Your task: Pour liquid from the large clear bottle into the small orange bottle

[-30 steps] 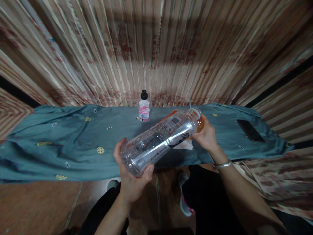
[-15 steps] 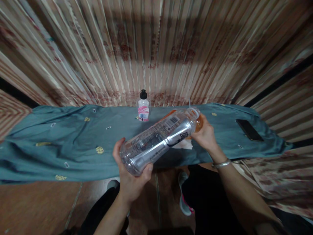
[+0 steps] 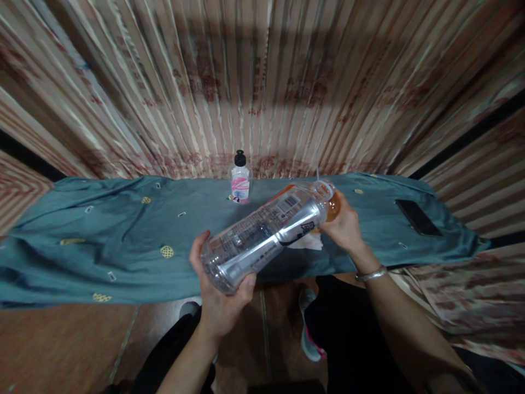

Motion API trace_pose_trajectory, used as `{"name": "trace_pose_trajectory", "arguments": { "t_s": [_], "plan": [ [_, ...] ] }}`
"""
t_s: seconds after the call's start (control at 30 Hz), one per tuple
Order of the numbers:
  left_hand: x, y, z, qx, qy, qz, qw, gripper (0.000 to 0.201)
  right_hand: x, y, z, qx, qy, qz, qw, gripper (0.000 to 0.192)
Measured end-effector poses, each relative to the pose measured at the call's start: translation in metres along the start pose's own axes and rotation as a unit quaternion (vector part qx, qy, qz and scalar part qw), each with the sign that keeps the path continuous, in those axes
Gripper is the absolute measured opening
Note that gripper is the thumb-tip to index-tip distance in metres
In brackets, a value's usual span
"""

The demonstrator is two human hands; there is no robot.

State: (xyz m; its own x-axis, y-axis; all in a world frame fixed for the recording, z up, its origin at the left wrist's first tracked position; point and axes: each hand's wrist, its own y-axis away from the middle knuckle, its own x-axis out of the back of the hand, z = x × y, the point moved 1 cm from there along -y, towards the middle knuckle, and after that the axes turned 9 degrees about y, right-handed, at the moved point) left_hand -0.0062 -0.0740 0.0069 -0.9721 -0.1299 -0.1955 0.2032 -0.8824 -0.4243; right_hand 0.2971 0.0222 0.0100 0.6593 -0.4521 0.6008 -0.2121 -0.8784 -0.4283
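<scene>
My left hand (image 3: 223, 303) is closed round the base of a large clear plastic bottle (image 3: 262, 241) with a silver label and barcode. The bottle is tilted, its uncapped-looking neck up toward the right. Beside that neck my right hand (image 3: 344, 224) is closed on an orange see-through container (image 3: 335, 207), mostly hidden behind the bottle; its fingertips are out of sight. A white tissue (image 3: 305, 241) shows under the bottle. Whether liquid is in the bottle I cannot tell.
A small bottle with a black cap and pink label (image 3: 240, 183) stands at the back of the green-clothed table (image 3: 123, 230). A black phone (image 3: 417, 217) lies at the right. Behind hangs a pleated patterned curtain (image 3: 262, 82). A thin pale stick (image 3: 318, 172) pokes up behind the neck.
</scene>
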Motion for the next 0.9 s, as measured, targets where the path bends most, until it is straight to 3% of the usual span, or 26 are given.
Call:
{"name": "trace_pose_trajectory", "arguments": {
  "t_s": [0.37,0.9],
  "plan": [
    [0.001,0.001,-0.003,0.001,-0.005,0.004,1.0,0.092,0.001,0.0,-0.003,-0.01,0.003,0.002,1.0,0.094],
    [0.001,0.001,-0.003,0.008,0.0,0.002,1.0,0.093,-0.004,0.001,0.011,0.026,-0.023,-0.003,0.999,0.093]
  ]
}}
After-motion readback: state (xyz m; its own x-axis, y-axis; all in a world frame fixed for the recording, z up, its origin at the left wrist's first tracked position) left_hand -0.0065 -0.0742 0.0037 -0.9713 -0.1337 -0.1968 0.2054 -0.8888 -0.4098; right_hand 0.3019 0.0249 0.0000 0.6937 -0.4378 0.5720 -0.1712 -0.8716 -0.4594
